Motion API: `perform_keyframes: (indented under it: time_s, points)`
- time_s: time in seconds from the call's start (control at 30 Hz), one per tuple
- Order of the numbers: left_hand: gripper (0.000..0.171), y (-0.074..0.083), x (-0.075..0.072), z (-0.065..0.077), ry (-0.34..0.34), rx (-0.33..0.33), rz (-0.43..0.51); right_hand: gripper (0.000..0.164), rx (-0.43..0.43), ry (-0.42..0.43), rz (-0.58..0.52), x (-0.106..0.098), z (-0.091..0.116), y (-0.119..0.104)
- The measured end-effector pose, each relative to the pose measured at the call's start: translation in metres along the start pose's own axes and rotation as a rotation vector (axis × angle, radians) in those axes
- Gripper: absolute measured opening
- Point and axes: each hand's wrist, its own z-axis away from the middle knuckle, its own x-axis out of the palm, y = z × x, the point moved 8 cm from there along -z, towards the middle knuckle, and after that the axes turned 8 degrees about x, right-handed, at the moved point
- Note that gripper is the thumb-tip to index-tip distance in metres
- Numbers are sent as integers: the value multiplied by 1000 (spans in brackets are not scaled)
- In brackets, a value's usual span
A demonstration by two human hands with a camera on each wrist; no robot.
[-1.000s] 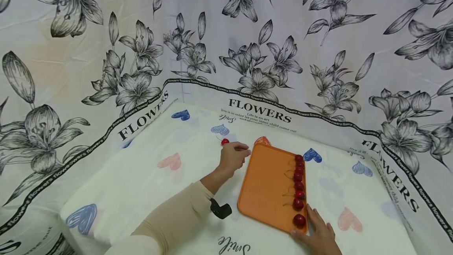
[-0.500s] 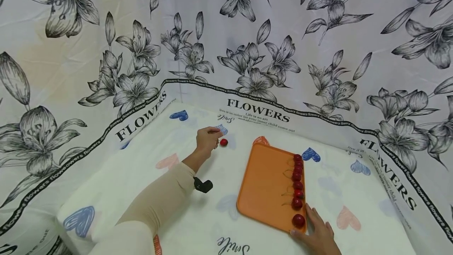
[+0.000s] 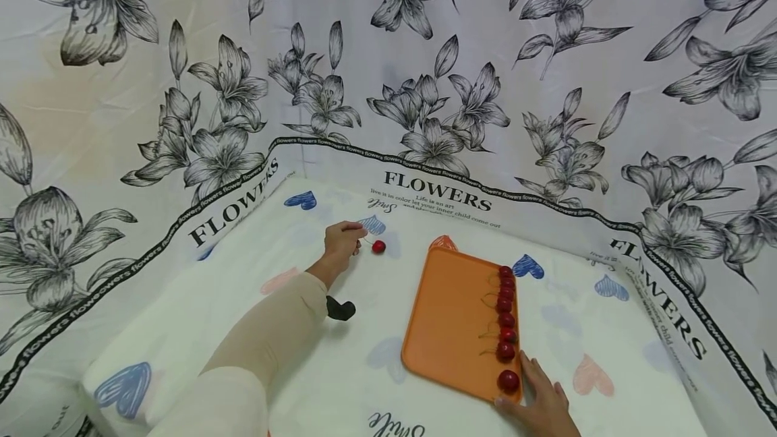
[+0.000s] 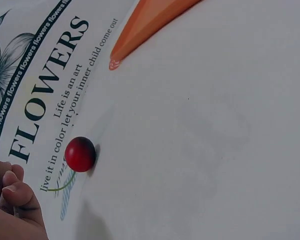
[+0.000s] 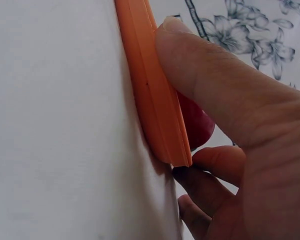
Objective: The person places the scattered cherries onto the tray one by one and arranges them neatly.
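A single red cherry point(image 3: 378, 247) with a green stem lies on the cloth, left of the orange tray point(image 3: 458, 315). My left hand point(image 3: 342, 243) is just left of it, fingers loosely bent. In the left wrist view, the thumb and fingers of the left hand point(image 4: 15, 200) are close to the stem's end, with a narrow gap showing between. My right hand point(image 3: 543, 400) grips the tray's near right corner, its thumb on the front edge and fingers along the right side. Several cherries point(image 3: 506, 319) line the tray's right edge, stems mostly pointing left.
A white cloth point(image 3: 328, 356) printed with hearts and lettering covers the table. Behind it rises a floral curtain point(image 3: 425, 86) with a black band near its base. The rest of the tray's surface, left of the cherries, is bare orange.
My left hand has moved left from beside the tray, past the lone cherry, to the cherry's stem side. The right hand stays at the tray's corner, and the cherries have not moved.
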Motion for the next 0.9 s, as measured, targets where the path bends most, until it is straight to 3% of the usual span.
perform_keyframes:
  time_s: [0.1, 0.27, 0.5, 0.73, 0.9]
  points:
    - [27, -8, 0, -4, 3, -16, -17, 114, 9, -8, -8, 2, -2, 3]
    - [29, -15, 7, -10, -48, -3, -58, 118, 19, -11, -19, 2, -2, 4]
    - [31, -14, 12, -19, -114, 67, -291, 116, -1, 7, -26, 0, -2, 2]
    - [34, -22, 15, -23, -190, -19, -336, 117, 6, 7, -22, 0, -3, 3]
    - [21, -24, 15, -21, -159, 5, -387, 117, 4, 7, -15, 0, -4, 4]
